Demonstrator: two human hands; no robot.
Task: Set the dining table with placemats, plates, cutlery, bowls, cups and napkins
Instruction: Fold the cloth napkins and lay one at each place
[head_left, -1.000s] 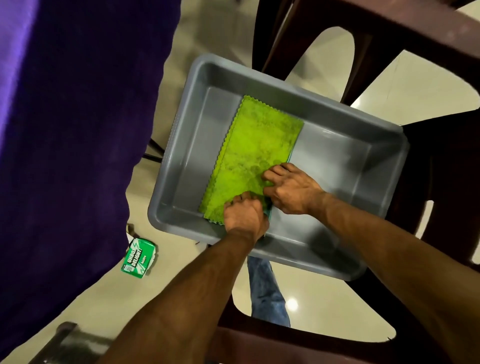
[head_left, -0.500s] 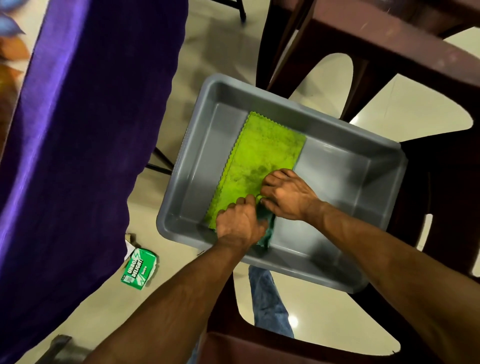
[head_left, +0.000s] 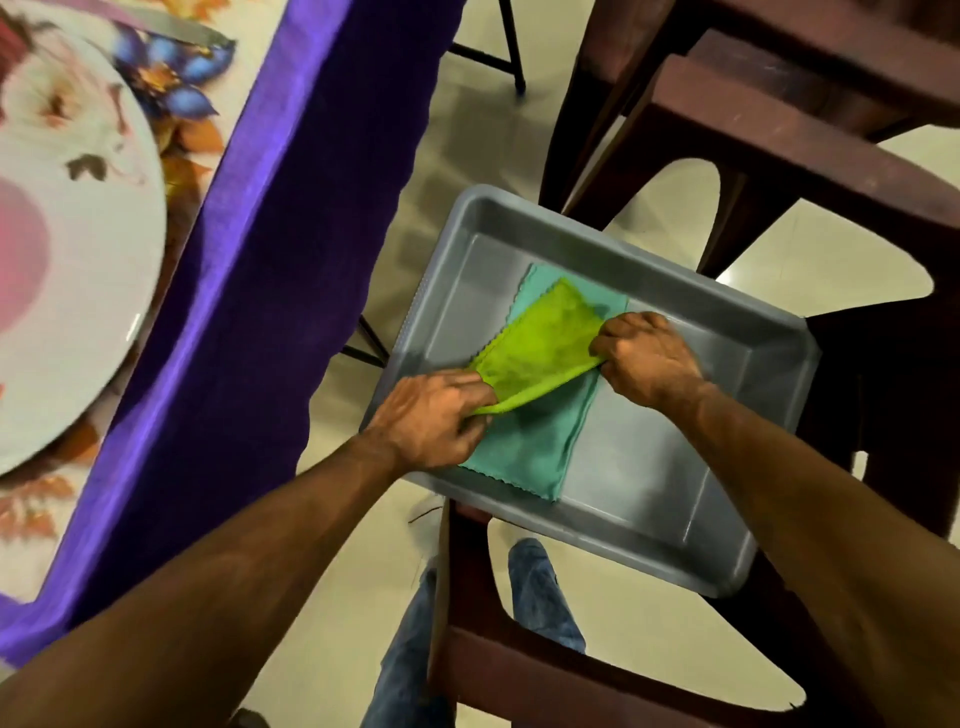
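A lime-green napkin is lifted off the floor of a grey plastic tub. My left hand pinches its near left edge and my right hand pinches its right edge, so the cloth sags between them. Under it a teal napkin lies flat in the tub. At the left, a white plate with a pink centre sits on a flowered placemat on the table.
The tub rests on a dark brown plastic chair. A purple tablecloth hangs off the table edge at the left. More brown chair parts stand behind the tub. Between them lies pale tiled floor.
Both hands have lifted the lime-green napkin, which lay flat, exposing the teal napkin beneath. The view has swung left, bringing the plate and placemat into sight.
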